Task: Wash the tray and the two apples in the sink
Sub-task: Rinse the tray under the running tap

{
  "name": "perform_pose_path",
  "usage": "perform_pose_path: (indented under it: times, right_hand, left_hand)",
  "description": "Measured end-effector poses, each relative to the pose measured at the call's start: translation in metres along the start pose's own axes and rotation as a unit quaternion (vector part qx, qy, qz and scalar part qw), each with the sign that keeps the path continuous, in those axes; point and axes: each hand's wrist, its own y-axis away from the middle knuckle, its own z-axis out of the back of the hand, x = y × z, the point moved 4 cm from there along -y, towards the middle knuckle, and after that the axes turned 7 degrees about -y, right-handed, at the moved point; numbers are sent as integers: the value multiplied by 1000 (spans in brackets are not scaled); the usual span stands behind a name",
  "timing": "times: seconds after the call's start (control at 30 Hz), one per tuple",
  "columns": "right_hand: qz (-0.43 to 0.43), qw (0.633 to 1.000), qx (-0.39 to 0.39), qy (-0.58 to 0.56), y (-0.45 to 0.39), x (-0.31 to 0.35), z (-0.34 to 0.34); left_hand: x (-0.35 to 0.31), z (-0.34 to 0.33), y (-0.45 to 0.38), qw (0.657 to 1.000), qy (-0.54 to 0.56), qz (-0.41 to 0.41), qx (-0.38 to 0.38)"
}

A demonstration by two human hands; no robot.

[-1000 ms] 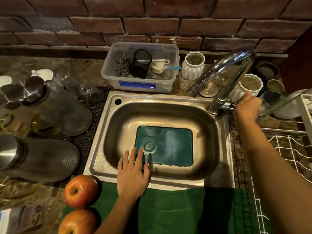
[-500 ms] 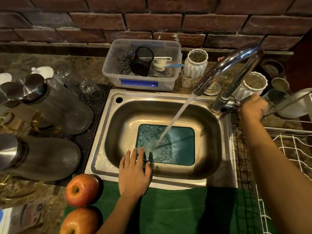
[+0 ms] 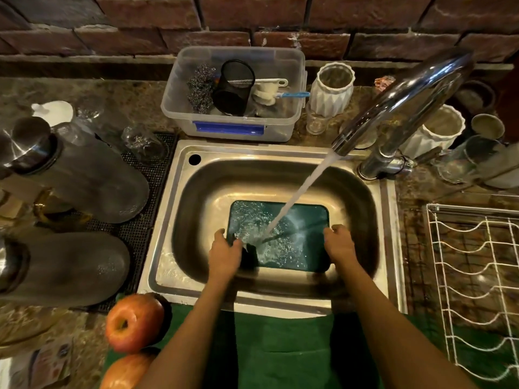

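Two hands, the left hand (image 3: 224, 252) and right hand (image 3: 338, 244), clasp opposite short edges of the green tray (image 3: 297, 237) lying in the sink (image 3: 196, 209). Between them, water (image 3: 303, 189) strikes it. Tilting it should spread the rinse. Both apples (image 3: 134, 321) wait on the counter beyond the left grip.

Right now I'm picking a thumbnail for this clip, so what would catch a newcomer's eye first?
The water stream slants from the chrome faucet at upper right onto the green tray lying in the steel sink. The left hand and right hand grip the tray's two short sides. At lower left, two red apples wait on the green cloth.
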Motion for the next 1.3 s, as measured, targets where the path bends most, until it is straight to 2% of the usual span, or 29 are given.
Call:
perform_pose_path:
  times: [0.13,0.33,0.5,0.63,0.77,1.07,1.3]
  right_hand:
    - [-45,997,39,-41,-13,-21,-8]
    - [-106,984,44,-136,-20,-26,-12]
    - [-177,952,67,-241,-18,-37,-16]
    - [-163,944,81,-275,-17,-35,-15]
    - [-103,948,39,-297,-17,-22,-6]
    - [0,937,43,-346,-4,5,15]
    - [-29,916,42,-398,7,0,15]
  left_hand:
    - [11,-9,-30,995,42,80,40]
    - [15,-21,-52,991,65,98,62]
    - [20,-22,-55,978,121,130,106]
    - [22,-23,-54,971,145,155,112]
    - [19,-28,-47,955,187,185,135]
    - [-2,-16,-38,962,237,106,88]
    - [-31,13,-20,962,268,21,48]
